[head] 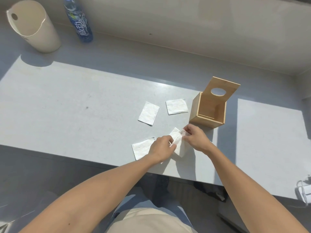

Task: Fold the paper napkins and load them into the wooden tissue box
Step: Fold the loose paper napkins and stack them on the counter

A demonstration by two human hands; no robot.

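The person works at a grey table (67,98) with both bare forearms extended over its near edge. The left hand (160,147) and the right hand (195,137) together hold one white paper napkin (179,145) just above the table surface, in front of the wooden tissue box (208,110). The left hand's fingers are closed in a pinch on the napkin's left edge; the right hand's fingers are closed in a pinch on its upper right corner. The held napkin is partly folded and hangs tilted between the two hands. Three further napkins lie flat on the table: one (141,148) partly under the left hand, one (149,113) farther back to the left, and one (176,106) just beside the box's left wall. The box stands upright near the right hand, with its lid (223,86) raised at the rear; the lid has an oval opening. The box interior is in shadow, and its contents cannot be determined. At the table's far left stand a cream container (35,31) and a blue-labelled bottle (79,21), well apart from the work area.
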